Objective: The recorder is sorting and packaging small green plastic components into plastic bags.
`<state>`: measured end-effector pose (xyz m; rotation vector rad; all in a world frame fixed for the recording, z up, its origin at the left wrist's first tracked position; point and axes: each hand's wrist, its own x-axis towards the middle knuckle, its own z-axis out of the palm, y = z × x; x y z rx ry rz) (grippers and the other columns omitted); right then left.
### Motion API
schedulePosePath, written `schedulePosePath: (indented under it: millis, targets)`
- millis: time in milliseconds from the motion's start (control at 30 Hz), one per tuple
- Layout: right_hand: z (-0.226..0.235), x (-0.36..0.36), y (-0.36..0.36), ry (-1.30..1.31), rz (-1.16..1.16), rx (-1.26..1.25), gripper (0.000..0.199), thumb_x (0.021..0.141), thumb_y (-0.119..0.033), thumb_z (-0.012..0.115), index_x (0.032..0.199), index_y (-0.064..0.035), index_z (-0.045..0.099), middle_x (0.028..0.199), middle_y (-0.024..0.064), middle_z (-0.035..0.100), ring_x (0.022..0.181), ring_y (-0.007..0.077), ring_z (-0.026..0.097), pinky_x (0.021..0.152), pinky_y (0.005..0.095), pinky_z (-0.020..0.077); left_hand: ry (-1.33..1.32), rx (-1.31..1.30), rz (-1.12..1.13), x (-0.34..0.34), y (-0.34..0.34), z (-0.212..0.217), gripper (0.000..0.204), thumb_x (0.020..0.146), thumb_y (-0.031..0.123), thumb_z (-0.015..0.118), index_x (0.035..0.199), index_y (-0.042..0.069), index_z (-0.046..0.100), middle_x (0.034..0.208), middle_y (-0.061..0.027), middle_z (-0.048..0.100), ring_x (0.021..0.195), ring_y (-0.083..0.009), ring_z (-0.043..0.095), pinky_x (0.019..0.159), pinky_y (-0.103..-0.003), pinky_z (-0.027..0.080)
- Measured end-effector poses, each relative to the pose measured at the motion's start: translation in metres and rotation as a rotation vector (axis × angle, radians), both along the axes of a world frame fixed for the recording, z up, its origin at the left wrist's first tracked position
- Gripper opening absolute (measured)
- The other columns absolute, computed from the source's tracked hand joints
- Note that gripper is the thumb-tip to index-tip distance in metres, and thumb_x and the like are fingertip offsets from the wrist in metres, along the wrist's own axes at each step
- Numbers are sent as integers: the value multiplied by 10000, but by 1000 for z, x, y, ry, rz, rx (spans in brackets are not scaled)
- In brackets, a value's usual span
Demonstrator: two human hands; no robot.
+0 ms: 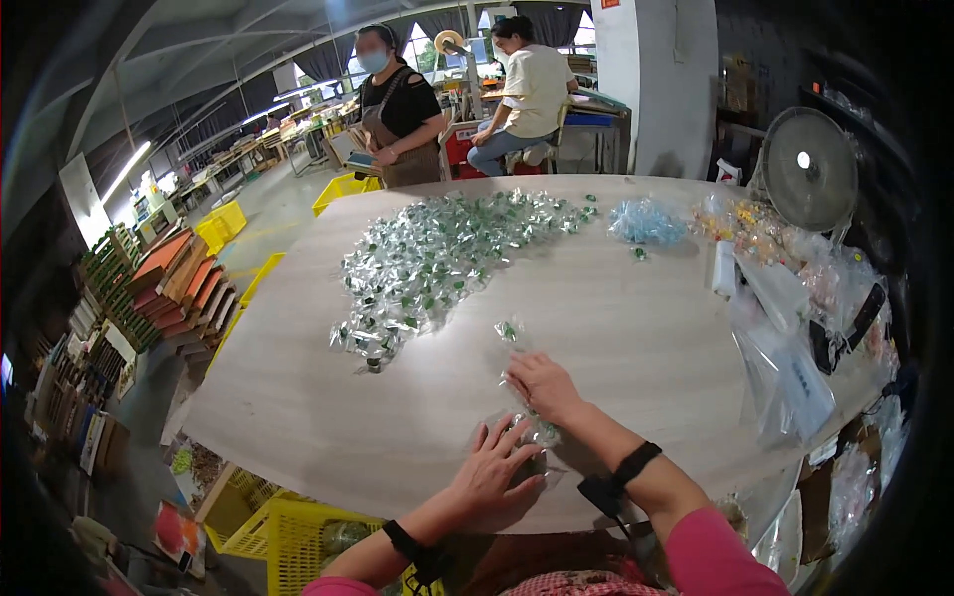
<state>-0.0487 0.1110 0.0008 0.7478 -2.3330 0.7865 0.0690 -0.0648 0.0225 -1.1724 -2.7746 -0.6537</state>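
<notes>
Clear-and-green packets (545, 434) lie near the middle of the table's (636, 328) near side, between both hands. The left hand (489, 465) rests over some, fingers spread; whether the right hand (545, 386) pinches any, I cannot tell. The right is nearer a lone packet (509, 330), just beyond its fingertips.

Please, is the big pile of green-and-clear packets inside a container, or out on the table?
Out: the green-and-clear packets lie loosely heaped directly on the table, with no container walls around them.

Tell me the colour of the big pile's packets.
The packets look clear and green, best in the head view.
</notes>
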Motion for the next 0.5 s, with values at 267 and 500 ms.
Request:
schedulePosePath:
  millis: [267,500]
  targets:
    - [-20,-3,57,-506,-11,-84,206,954,-270,544,1030,-102,635,909,118,649,828,275,618,749,377,503,4,-44,-4,-15,6,-12,402,876,409,602,1195,167,567,1458,-155,384,1380,-430,269,1125,-583,167]
    - [8,-13,78,-631,145,-695,303,949,-299,529,1136,-76,615,891,82,695,828,263,635,779,344,495,86,17,5,-20,8,-16,401,861,375,630,1185,148,567,1424,-150,414,1357,-424,293,1109,-600,192]
